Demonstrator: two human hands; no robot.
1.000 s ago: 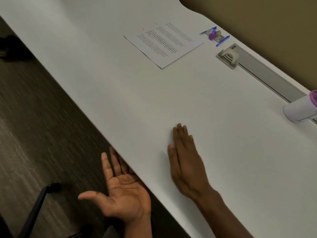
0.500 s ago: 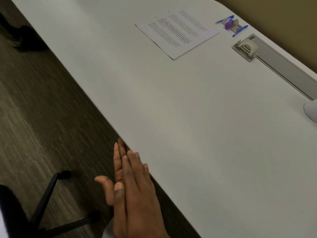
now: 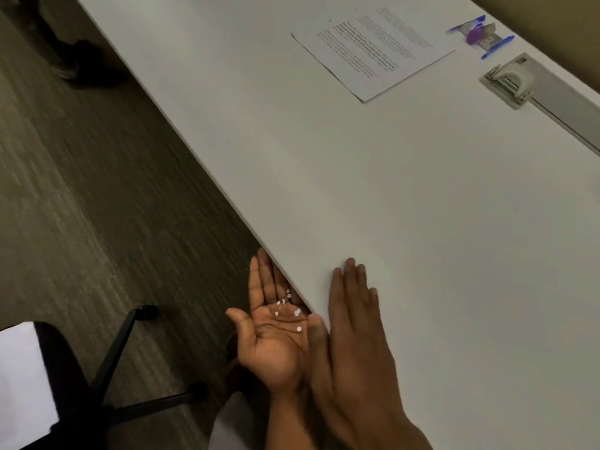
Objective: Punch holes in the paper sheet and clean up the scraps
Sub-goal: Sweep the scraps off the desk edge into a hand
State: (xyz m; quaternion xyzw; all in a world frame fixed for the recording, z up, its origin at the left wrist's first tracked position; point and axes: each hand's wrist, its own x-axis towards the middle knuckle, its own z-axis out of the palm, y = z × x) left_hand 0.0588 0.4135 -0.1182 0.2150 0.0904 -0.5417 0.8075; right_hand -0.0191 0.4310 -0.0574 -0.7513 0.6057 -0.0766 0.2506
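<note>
Hidden or cut off: the fingertips of the left hand (image 3: 271, 332) pass under the near edge of the long white table (image 3: 406, 206) and are lost from sight; the right forearm runs out of the bottom of the picture; the grey metal rail (image 3: 561, 102) along the table's far side is cut by the right border.
Hard to make out: the printed lines on the white paper sheet (image 3: 373, 50) are blurred and cannot be read; any punched holes along its edges cannot be made out; the small cluster of blue and purple items (image 3: 480, 35) beyond the sheet is too indistinct to name.
Paper scraps: small white round paper scraps (image 3: 289, 308), roughly a dozen, lie scattered on the left palm and the base of its fingers, just below the table edge.
Left hand: palm up, fingers straight and relaxed, thumb spread outward, cupped against the table's near edge, carrying the scraps.
Right hand (image 3: 354, 323): flat, palm down on the table top at its near edge, fingers straight and together, its thumb side touching the left palm.
Paper sheet: lying flat on the table's far portion, well apart from both hands, set at an angle.
Hole punch: a grey metal hole punch (image 3: 508, 81) sits at the rail's end, near the sheet's right corner.
Beside the table: a black chair base (image 3: 130, 368) stands on dark striped carpet (image 3: 97, 190).
</note>
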